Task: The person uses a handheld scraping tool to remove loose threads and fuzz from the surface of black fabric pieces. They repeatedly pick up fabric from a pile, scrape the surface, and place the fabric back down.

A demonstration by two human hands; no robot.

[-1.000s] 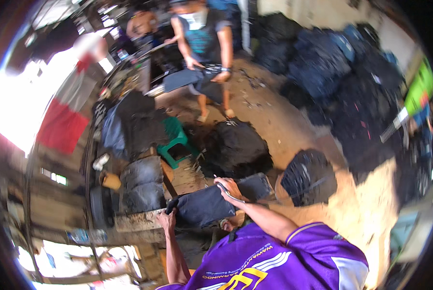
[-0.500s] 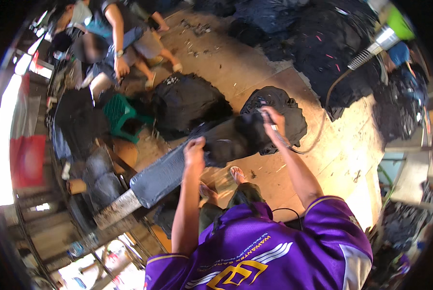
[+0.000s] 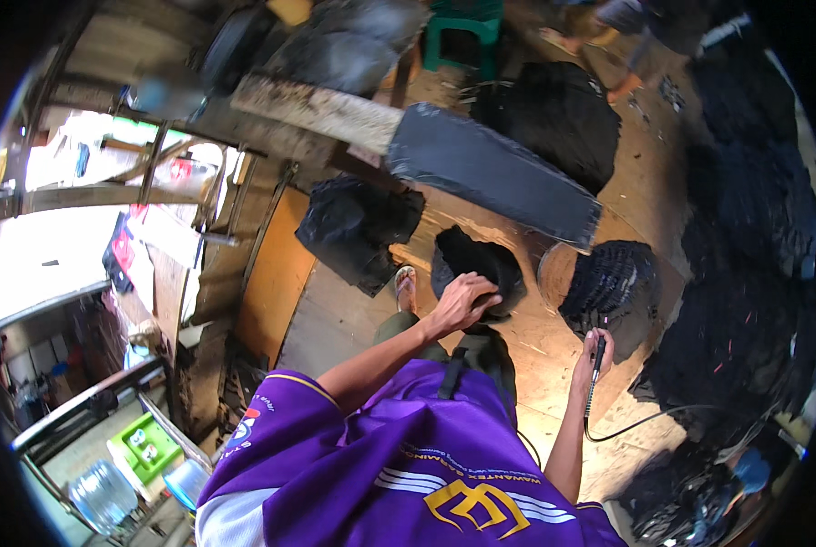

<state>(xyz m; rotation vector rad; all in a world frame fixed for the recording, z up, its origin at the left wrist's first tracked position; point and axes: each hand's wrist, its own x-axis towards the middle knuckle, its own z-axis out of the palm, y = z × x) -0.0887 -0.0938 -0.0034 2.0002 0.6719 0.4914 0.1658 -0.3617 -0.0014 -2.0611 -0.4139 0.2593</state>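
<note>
Left hand (image 3: 464,303), fingers clamped on near edge of black cloth (image 3: 470,257), before person's legs (image 3: 488,363); cloth likely soft, light, floppy, best gripped by bunched edge; right hand (image 3: 599,346), fingers closed round slim tool (image 3: 598,358), probably stiff, near dark pile (image 3: 615,281).

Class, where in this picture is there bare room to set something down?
The long, tapered dark-grey board has a bare top. Tan floor shows between the black crumpled cloth at the left hand and the right hand. Dark fabric heaps crowd the right side.
</note>
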